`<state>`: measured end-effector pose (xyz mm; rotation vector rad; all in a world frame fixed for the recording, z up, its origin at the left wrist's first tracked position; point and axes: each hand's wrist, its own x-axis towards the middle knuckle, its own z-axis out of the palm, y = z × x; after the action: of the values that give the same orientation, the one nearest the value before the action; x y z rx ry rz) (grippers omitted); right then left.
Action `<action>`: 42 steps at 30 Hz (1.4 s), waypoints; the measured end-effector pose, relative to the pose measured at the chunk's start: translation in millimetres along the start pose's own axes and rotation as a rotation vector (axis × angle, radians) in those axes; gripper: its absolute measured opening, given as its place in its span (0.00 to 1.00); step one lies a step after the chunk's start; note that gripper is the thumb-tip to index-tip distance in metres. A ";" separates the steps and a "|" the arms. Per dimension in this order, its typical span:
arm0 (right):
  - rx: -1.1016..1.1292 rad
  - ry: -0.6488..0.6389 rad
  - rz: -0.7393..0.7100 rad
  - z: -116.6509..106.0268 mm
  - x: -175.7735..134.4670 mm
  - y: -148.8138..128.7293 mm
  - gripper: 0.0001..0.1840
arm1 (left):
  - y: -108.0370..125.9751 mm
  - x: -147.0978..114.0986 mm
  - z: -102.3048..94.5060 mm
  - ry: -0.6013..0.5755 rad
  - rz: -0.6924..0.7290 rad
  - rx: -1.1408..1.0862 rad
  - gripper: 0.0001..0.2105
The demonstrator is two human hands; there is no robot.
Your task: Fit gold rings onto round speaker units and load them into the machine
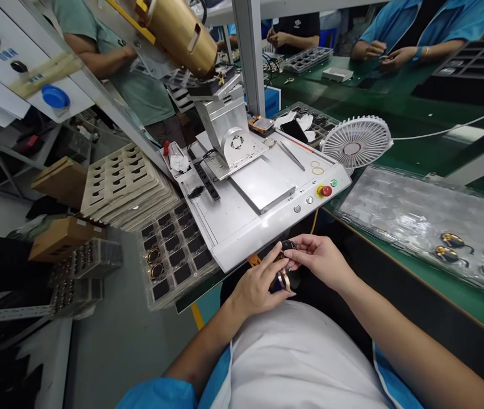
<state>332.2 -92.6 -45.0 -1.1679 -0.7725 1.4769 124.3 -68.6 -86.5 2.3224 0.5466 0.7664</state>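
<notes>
Close to my body, my left hand (261,284) is closed around gold-rimmed round parts (283,281) that look like watch cases. A small dark round piece (288,245) sits at the top of this grip. My right hand (321,260) pinches that dark piece between thumb and fingers, so both hands meet on it. My fingers cover much of these parts, and how they join cannot be made out. Just beyond my hands is the front edge of a white machine bed (242,241).
A metal fixture (236,142) and tweezers (292,155) are on the machine, near a red stop button (326,191). To the left is a compartment tray (176,250). At right are a clear tray (395,210) with gold-and-black parts and a white fan (355,145). Other people work beyond.
</notes>
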 end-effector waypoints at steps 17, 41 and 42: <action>0.066 -0.041 0.149 1.4 -10.5 3.0 0.24 | -10.0 2.6 5.6 0.296 -0.318 -0.927 0.27; -0.008 0.026 0.068 45.9 -27.2 -3.8 0.18 | -11.0 -0.8 14.2 0.391 -0.245 -1.003 0.31; -0.003 0.024 0.071 45.9 -27.1 -3.7 0.18 | -10.4 -0.2 14.1 0.389 -0.234 -1.003 0.31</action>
<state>289.4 -112.6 -20.0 -1.2241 -0.7231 1.5179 131.2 -67.2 -102.5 1.1780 0.4356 1.0651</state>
